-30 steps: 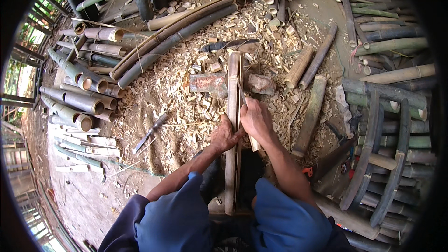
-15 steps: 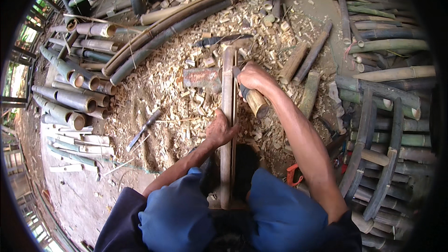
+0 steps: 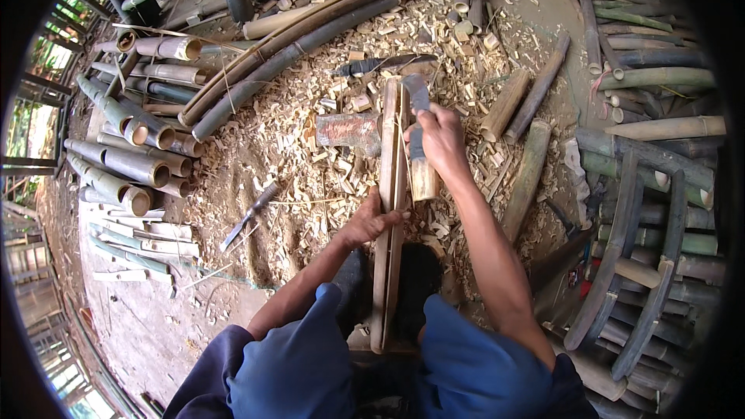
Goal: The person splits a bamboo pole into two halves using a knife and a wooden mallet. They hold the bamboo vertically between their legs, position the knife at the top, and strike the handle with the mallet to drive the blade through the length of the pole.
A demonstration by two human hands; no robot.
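Head view: your left hand [image 3: 374, 223] clasps the bamboo pole [image 3: 382, 268] around mid-length, its long axis running near to far before you; your right hand [image 3: 442, 142], closed around the knife [image 3: 417, 143], sits apart, farther off, just right of the pole's far half.

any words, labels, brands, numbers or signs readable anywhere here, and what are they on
None can be read.
The split bamboo piece under the left hand, the bladed tool in the right hand and the blue trousers show no legible lettering; any tiny marks elsewhere are too small or blurred to make out.
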